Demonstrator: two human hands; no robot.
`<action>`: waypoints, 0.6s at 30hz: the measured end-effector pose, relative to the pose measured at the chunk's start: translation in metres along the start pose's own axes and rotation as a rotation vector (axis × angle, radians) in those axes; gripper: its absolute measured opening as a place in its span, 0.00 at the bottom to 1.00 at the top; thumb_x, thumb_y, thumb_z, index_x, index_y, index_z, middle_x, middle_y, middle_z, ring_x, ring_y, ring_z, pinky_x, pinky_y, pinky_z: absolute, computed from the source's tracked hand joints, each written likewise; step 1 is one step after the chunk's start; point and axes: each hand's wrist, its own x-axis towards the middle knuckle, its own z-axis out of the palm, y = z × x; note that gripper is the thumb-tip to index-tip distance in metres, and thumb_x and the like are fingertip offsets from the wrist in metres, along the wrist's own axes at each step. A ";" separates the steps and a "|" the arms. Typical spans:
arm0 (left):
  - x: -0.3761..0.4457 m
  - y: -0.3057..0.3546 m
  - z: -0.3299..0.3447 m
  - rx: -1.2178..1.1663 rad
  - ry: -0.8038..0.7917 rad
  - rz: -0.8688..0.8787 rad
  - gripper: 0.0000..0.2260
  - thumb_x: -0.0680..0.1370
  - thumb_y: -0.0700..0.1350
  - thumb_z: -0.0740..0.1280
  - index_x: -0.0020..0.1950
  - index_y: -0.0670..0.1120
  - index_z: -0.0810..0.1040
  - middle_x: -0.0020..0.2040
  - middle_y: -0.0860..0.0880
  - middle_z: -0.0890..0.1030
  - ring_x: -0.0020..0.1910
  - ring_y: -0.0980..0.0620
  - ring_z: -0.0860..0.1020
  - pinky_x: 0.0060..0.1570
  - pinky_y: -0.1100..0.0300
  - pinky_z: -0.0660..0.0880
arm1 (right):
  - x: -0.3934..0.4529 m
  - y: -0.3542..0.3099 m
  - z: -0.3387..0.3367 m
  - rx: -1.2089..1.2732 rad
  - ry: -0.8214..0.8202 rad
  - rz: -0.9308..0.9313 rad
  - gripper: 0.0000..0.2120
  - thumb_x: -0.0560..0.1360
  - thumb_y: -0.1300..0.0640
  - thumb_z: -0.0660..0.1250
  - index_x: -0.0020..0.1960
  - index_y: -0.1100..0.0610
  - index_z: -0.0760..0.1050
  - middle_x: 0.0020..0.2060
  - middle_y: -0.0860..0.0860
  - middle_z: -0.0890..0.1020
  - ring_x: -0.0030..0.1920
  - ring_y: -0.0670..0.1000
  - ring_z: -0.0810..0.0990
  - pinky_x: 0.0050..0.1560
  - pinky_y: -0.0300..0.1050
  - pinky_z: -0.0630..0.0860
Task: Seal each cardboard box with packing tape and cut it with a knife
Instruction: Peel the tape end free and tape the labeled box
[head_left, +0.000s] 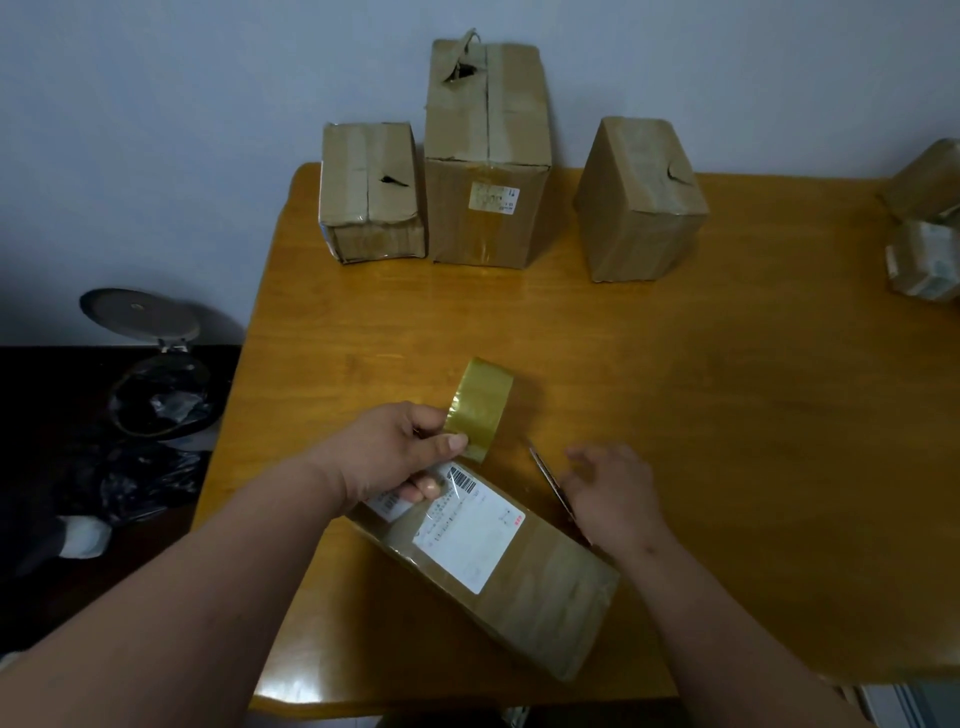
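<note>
The left hand grips the yellowish roll of packing tape just above the flat brown labelled cardboard box. The right hand, fingers relaxed, rests over the thin-bladed knife beside the box. Taping looks underway; cutting likely follows.

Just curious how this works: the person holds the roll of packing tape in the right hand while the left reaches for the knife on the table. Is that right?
Not quite: the hands are swapped. In the head view the left hand holds the roll of packing tape, and the right hand reaches for the knife on the table.
</note>
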 end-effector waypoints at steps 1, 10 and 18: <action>0.000 0.000 0.000 -0.012 -0.002 -0.002 0.08 0.79 0.45 0.68 0.42 0.43 0.75 0.41 0.40 0.80 0.31 0.55 0.80 0.31 0.65 0.77 | -0.004 -0.014 -0.006 0.266 -0.055 0.038 0.12 0.79 0.53 0.63 0.62 0.49 0.75 0.55 0.49 0.80 0.52 0.49 0.77 0.51 0.46 0.73; -0.007 -0.007 -0.001 -0.116 0.043 0.021 0.10 0.79 0.45 0.67 0.39 0.43 0.74 0.32 0.47 0.77 0.34 0.52 0.81 0.34 0.62 0.79 | -0.026 -0.081 -0.001 0.753 -0.446 0.122 0.10 0.76 0.62 0.66 0.53 0.52 0.69 0.42 0.58 0.84 0.37 0.51 0.83 0.35 0.42 0.78; -0.003 -0.010 0.000 -0.119 0.040 0.027 0.10 0.79 0.47 0.68 0.41 0.43 0.77 0.33 0.48 0.80 0.34 0.54 0.81 0.34 0.63 0.78 | -0.029 -0.083 0.014 0.915 -0.236 0.137 0.11 0.73 0.60 0.74 0.51 0.53 0.74 0.40 0.52 0.85 0.34 0.46 0.83 0.29 0.39 0.73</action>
